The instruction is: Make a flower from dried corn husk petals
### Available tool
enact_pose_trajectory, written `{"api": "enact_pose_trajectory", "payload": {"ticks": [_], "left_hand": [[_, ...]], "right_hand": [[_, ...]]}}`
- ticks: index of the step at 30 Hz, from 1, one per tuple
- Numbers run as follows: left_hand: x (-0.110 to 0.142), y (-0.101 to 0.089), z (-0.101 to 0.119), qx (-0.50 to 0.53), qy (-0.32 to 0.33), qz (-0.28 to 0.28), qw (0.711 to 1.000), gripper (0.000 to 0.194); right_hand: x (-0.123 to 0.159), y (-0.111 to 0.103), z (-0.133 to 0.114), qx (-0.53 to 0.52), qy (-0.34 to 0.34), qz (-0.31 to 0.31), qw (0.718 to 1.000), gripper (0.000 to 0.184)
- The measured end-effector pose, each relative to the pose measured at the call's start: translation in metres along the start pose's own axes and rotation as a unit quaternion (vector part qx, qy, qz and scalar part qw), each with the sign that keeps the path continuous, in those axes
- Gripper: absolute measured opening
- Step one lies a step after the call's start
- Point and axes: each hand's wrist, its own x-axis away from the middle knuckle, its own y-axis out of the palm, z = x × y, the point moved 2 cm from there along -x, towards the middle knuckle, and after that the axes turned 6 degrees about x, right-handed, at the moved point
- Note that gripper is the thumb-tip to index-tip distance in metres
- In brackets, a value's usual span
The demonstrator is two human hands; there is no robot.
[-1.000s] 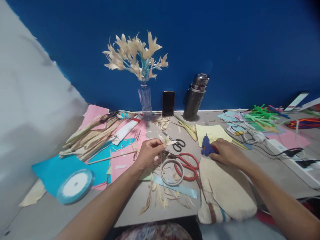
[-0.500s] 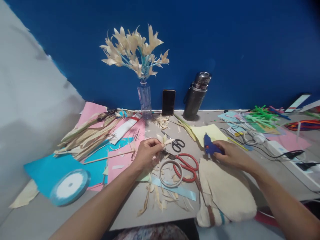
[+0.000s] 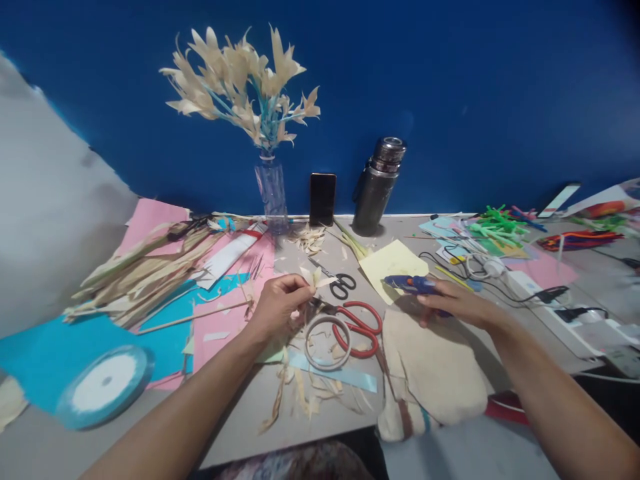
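Between the thumb and fingers of my left hand (image 3: 286, 303) is a small pale husk flower (image 3: 320, 279), its petals pointing up and right. My right hand (image 3: 457, 303) is wrapped round a blue glue gun (image 3: 410, 285), whose nozzle points left over a yellow paper sheet (image 3: 393, 263). Close to my left hand lie small black-handled scissors (image 3: 343, 285), large red-handled scissors (image 3: 361, 330) and a pale tape ring (image 3: 327, 342). A folded cream cloth (image 3: 435, 363) rests just below my right hand.
Husk flowers stand in a clear bottle (image 3: 271, 193) at the back, beside a phone (image 3: 323, 199) and a metal flask (image 3: 377, 190). Dried husks (image 3: 135, 273) and a ribbon spool (image 3: 105, 387) lie left. A white power strip (image 3: 550, 317) with cables lies right.
The glue gun has come off the yellow sheet's edge and swung from nozzle-up to nozzle-left. My left hand keeps hold of the husk flower. The view has shifted right.
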Motion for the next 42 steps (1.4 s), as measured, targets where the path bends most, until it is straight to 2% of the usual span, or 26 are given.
{"api": "enact_pose_trajectory", "payload": {"ticks": [4,8,11,15,19,22,24,28,34,42], "left_hand": [[0.000,-0.001,0.000,-0.004,-0.001,-0.004,1.000,0.023],[0.002,0.001,0.001,0.016,-0.013,0.008,1.000,0.022],[0.003,0.003,0.002,0.018,-0.017,0.021,0.999,0.021],[0.004,0.004,0.003,-0.011,-0.012,0.026,1.000,0.020],[0.005,0.003,0.004,-0.055,0.016,0.030,0.998,0.019],[0.004,0.002,0.004,-0.084,0.047,0.023,0.995,0.019],[0.004,0.001,0.004,-0.099,0.059,0.016,0.993,0.018],[0.004,0.001,0.005,-0.111,0.060,0.017,0.992,0.018],[0.004,0.001,0.004,-0.114,0.054,0.026,0.992,0.017],[0.000,-0.001,0.001,-0.115,0.078,0.019,0.990,0.018]], "right_hand": [[0.004,0.003,0.006,-0.027,-0.003,0.048,0.998,0.045],[0.009,0.000,0.020,-0.046,-0.034,0.160,0.985,0.043],[0.015,0.005,0.017,-0.022,-0.062,0.231,0.971,0.037],[0.020,0.034,-0.019,0.091,-0.122,0.184,0.971,0.031],[0.018,0.067,-0.062,0.179,-0.233,0.094,0.951,0.029],[0.013,0.083,-0.080,0.227,-0.282,0.043,0.931,0.029],[0.008,0.087,-0.085,0.247,-0.285,0.035,0.925,0.027],[0.001,0.090,-0.086,0.250,-0.254,0.019,0.934,0.023],[-0.002,0.090,-0.082,0.249,-0.229,0.017,0.941,0.034],[-0.001,0.089,-0.084,0.256,-0.222,0.006,0.941,0.038]]}}
